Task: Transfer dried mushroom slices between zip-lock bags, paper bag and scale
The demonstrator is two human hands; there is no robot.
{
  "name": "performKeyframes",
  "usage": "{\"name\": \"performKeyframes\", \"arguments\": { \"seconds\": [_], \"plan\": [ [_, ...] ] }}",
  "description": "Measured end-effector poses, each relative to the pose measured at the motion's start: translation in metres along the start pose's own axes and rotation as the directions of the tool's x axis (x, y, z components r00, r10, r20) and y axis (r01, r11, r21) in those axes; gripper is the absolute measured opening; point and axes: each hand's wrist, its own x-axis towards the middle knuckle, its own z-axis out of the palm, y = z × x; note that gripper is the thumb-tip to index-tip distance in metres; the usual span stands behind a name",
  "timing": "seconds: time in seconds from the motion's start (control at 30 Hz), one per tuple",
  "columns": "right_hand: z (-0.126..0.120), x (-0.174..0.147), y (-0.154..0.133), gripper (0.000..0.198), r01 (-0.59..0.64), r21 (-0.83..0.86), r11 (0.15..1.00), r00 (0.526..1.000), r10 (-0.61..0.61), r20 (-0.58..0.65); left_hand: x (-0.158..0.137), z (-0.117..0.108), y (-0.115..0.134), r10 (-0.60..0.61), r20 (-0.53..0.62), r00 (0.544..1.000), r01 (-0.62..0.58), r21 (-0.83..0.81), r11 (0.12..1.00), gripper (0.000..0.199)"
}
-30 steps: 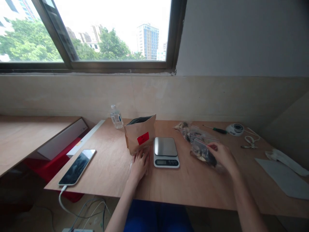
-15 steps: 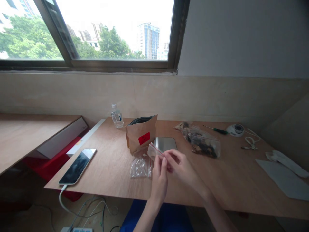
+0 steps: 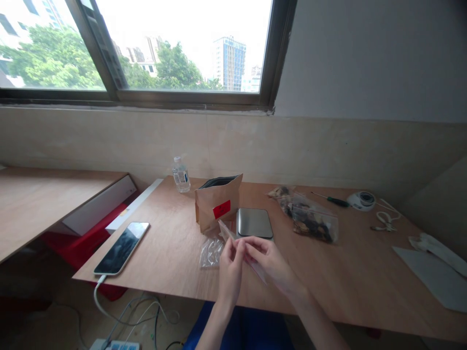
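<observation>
Both hands hold one small clear zip bag (image 3: 229,232) above the table's front edge. My left hand (image 3: 229,270) pinches its near side and my right hand (image 3: 268,260) grips it from the right. A small pile of empty clear bags (image 3: 210,253) lies on the table just left of my hands. Behind them stands an open brown paper pouch (image 3: 217,203) with a red label, and beside it a kitchen scale (image 3: 254,223). A clear bag filled with dark pieces (image 3: 310,221) lies to the right of the scale.
A phone (image 3: 122,248) on a white cable lies at the table's left front. A water bottle (image 3: 181,175) stands by the wall. A screwdriver (image 3: 330,199), a tape roll (image 3: 362,200), white scissors (image 3: 385,218) and white sheets (image 3: 430,272) are at the right.
My right hand let go of the filled bag and came to the middle. My left hand lifted a clear bag off the pile, and both hands now hold it.
</observation>
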Motion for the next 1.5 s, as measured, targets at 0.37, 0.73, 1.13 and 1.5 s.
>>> {"name": "performKeyframes", "arguments": {
  "seconds": [0.37, 0.73, 1.13, 1.5],
  "plan": [
    [0.002, -0.003, 0.005, 0.033, 0.027, -0.108, 0.994, 0.999, -0.032, -0.039, -0.001, -0.012, -0.007, 0.005, 0.062, 0.998, -0.012, 0.102, 0.995, 0.036],
    [0.002, -0.019, -0.017, 0.024, 0.160, -0.535, 0.829, 0.977, -0.209, -0.032, -0.002, -0.014, 0.007, 0.072, 0.208, 0.975, -0.094, 0.097, 0.991, 0.035],
    [0.004, -0.012, -0.005, 0.027, 0.127, -0.698, 0.705, 0.951, -0.287, -0.117, -0.002, -0.015, -0.002, 0.163, 0.233, 0.959, -0.226, 0.273, 0.935, 0.035],
    [-0.045, 0.007, -0.043, 0.035, 0.024, -0.783, 0.622, 0.682, -0.583, -0.442, 0.005, -0.027, 0.002, 0.184, 0.335, 0.924, -0.293, 0.311, 0.904, 0.042]
  ]
}}
